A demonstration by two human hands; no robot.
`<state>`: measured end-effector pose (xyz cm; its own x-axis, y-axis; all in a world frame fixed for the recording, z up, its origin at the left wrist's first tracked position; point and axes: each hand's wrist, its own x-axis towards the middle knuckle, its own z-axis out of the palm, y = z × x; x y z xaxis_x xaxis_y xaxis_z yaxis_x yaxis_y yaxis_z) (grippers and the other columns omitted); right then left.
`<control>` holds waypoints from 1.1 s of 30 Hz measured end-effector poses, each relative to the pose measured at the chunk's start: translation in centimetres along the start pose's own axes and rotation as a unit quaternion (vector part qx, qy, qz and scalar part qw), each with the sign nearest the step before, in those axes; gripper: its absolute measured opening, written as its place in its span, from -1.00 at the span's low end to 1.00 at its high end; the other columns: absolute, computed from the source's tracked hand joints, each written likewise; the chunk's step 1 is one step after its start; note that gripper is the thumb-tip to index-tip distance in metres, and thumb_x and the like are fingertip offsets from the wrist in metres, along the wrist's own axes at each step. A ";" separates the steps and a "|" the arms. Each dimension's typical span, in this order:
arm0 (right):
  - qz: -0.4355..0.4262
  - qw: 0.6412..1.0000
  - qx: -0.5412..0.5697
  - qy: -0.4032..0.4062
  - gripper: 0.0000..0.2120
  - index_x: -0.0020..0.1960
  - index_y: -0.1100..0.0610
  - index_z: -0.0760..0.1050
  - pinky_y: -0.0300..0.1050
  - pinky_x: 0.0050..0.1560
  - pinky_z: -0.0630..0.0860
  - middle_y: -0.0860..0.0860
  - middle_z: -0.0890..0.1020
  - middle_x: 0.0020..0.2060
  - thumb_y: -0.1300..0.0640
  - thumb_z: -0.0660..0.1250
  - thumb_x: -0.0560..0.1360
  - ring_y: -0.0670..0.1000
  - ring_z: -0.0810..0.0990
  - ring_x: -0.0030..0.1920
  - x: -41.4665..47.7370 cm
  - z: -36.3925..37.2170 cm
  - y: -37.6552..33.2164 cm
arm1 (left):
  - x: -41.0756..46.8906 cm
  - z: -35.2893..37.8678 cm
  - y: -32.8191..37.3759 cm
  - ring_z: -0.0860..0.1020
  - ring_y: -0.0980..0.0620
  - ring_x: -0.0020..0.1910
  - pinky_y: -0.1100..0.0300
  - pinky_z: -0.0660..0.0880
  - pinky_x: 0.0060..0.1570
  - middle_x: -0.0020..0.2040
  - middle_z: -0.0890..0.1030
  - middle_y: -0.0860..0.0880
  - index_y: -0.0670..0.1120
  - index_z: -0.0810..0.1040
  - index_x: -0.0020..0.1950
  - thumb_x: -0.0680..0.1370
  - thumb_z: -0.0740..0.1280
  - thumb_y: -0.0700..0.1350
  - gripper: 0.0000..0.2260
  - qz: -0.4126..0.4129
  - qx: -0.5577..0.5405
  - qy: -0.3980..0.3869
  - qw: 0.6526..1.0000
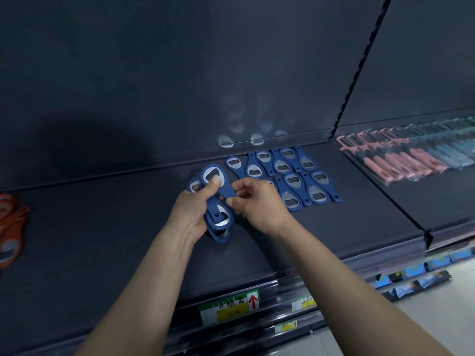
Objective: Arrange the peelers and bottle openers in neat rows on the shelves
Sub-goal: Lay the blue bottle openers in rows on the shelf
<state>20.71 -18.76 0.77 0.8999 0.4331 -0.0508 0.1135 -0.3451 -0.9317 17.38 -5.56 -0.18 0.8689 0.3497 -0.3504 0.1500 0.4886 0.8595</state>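
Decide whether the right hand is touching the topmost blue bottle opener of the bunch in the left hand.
Touching. The head view shows the right hand pinching the narrow handle end of the topmost opener, with no gap.

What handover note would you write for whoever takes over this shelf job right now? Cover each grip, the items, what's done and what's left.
Left grip holds a stack of blue openers.
Right grip pinches the top opener by its handle.
Done: two rows of blue openers on the shelf; peelers lined up to the right.
Left: lay out the held stack; orange openers at far left look unsorted.
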 end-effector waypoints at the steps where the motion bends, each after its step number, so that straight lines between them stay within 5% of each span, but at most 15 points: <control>1: 0.008 1.000 0.013 0.012 -0.84 0.00 0.11 0.46 -0.36 -0.35 0.44 -0.04 0.47 -0.26 0.24 0.39 0.46 -0.08 0.49 -0.38 0.2 -0.1 -0.1 | 0.0 -0.1 0.2 0.58 0.01 -0.41 0.19 0.54 -0.40 -0.37 0.61 -0.07 -0.16 0.59 -0.18 0.50 0.37 -0.12 -0.88 0.004 -0.003 0.011 1.000; 8: 0.058 0.996 -0.020 0.068 -0.83 0.02 0.13 0.43 -0.13 -0.25 0.55 0.01 0.53 -0.32 0.24 0.38 0.47 -0.05 0.52 -0.43 1.1 0.5 0.4 | 0.3 -1.6 1.6 0.48 0.00 -0.35 0.18 0.48 -0.33 -0.26 0.46 -0.11 -0.22 0.53 -0.13 0.48 0.13 -0.30 -0.82 -0.052 -0.017 0.031 0.998; 16: 0.086 0.988 -0.075 0.102 -0.77 0.09 0.16 0.48 0.09 -0.06 0.59 0.15 0.63 -0.11 0.19 0.40 0.46 0.14 0.62 -0.15 2.2 2.4 0.3 | 1.3 -2.8 1.9 0.59 0.05 -0.26 0.23 0.52 -0.37 -0.20 0.60 -0.11 -0.17 0.53 -0.10 0.56 0.25 -0.29 -0.90 -0.046 0.058 0.035 0.997; 25: 0.067 0.964 -0.227 0.118 -0.79 0.08 0.27 0.48 0.08 -0.05 0.57 0.19 0.58 -0.04 0.20 0.33 0.48 0.18 0.55 -0.05 2.0 3.5 -0.2 | 1.7 -4.2 2.6 0.64 0.10 -0.38 0.28 0.52 -0.49 -0.17 0.64 -0.15 -0.24 0.54 0.09 0.53 0.32 -0.24 -0.84 -0.018 0.104 0.044 0.993; 33: 0.033 0.942 -0.314 0.111 -0.81 0.10 0.25 0.49 0.05 -0.09 0.56 0.19 0.59 -0.05 0.26 0.25 0.50 0.20 0.53 0.00 2.5 4.0 -0.3 | 1.9 -4.6 2.8 0.64 0.11 -0.37 0.27 0.53 -0.47 -0.23 0.64 -0.12 -0.21 0.56 -0.01 0.54 0.31 -0.23 -0.92 -0.012 0.098 0.034 0.995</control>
<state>21.24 -14.25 -0.47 0.9718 0.2321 0.0411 0.2182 -0.8199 -0.5293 17.29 0.10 -0.17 0.8317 0.3960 -0.3893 0.2645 0.3339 0.9047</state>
